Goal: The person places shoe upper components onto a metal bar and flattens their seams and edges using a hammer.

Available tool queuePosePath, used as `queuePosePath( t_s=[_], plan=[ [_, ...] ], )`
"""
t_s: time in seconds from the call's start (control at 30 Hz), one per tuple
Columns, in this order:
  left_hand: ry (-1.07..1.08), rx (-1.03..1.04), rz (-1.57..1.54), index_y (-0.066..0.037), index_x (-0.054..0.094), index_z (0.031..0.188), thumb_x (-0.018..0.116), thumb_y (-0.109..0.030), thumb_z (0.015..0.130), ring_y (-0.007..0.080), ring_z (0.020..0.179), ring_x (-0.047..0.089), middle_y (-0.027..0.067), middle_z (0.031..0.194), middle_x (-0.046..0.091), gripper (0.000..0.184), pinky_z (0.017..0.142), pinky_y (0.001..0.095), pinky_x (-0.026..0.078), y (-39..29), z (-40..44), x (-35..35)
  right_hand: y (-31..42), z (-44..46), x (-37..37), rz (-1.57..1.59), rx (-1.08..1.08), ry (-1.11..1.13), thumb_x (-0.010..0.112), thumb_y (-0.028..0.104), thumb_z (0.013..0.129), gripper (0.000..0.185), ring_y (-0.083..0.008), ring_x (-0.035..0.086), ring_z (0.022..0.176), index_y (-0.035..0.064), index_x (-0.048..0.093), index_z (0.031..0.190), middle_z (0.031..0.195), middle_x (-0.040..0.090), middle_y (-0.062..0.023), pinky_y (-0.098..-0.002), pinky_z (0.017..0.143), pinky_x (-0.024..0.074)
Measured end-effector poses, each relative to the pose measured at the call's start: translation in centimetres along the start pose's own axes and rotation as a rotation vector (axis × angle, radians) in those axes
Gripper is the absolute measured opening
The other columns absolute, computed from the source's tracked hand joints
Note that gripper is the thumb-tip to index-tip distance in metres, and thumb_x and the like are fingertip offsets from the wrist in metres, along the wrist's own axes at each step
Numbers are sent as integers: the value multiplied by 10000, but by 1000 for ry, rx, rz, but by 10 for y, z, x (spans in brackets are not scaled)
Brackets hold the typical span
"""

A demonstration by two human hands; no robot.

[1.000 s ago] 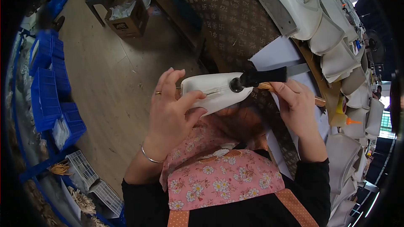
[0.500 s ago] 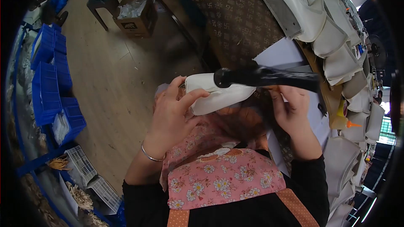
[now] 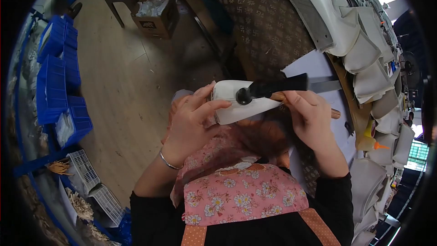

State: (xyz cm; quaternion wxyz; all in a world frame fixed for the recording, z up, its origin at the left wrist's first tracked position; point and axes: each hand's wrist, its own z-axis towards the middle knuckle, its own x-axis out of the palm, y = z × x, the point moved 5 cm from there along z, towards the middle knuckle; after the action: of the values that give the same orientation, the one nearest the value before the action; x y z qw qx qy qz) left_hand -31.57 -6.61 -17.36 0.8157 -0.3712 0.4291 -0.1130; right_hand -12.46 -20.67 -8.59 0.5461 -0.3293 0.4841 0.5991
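Note:
A white, smooth, leather-like piece (image 3: 230, 114) with folded, rounded sides lies above my lap. My left hand (image 3: 191, 120) grips its left end, with thumb and fingers around the edge. My right hand (image 3: 309, 114) is closed around the wooden handle of a hammer (image 3: 296, 83). The hammer's black head reaches over the white piece, its round face near the middle of it. Whether the face touches the surface I cannot tell. The head hides part of the white piece.
Stacked white curved pieces (image 3: 364, 73) fill the table on the right, beside a yellow bottle with an orange tip (image 3: 371, 143). A patterned dark cloth (image 3: 268, 23) covers the table ahead. Blue bins (image 3: 52, 89) stand left, and a cardboard box (image 3: 154, 25) stands on the floor.
The hammer head, blurred and higher before, now shows more sharply over the white piece, with its wooden handle visible. The white piece and my left hand sit slightly further right in view.

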Motion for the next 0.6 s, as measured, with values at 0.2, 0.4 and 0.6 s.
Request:
queuePosePath(
  t_s=[0.2, 0.4, 0.6],
  plan=[
    [-39, -35, -238, -205, 706, 1106, 862, -54, 612, 319, 1115, 629, 165, 1397, 557, 540, 917, 385, 515, 14, -8, 7, 2, -2, -5, 156, -88, -192, 617, -67, 664, 408, -282, 660, 772, 87, 728, 1026, 939, 698, -78, -364, 637, 518],
    [-96, -12, -356, -106, 606, 1042, 910, -121, 608, 325, 1121, 626, 191, 1392, 558, 530, 927, 373, 493, 21, -9, 9, 8, 11, -19, 57, -111, -132, 600, -73, 661, 422, -276, 676, 807, 69, 718, 1040, 1084, 705, -108, -351, 686, 538],
    [-144, 10, -333, -85, 411, 1077, 944, -115, 604, 274, 1084, 621, 250, 1352, 554, 713, 899, 367, 484, 15, -8, 12, 17, 14, -5, 104, -81, 17, 648, -65, 815, 221, -311, 695, 895, 45, 705, 999, 1033, 720, -153, -362, 770, 526]
  ],
)
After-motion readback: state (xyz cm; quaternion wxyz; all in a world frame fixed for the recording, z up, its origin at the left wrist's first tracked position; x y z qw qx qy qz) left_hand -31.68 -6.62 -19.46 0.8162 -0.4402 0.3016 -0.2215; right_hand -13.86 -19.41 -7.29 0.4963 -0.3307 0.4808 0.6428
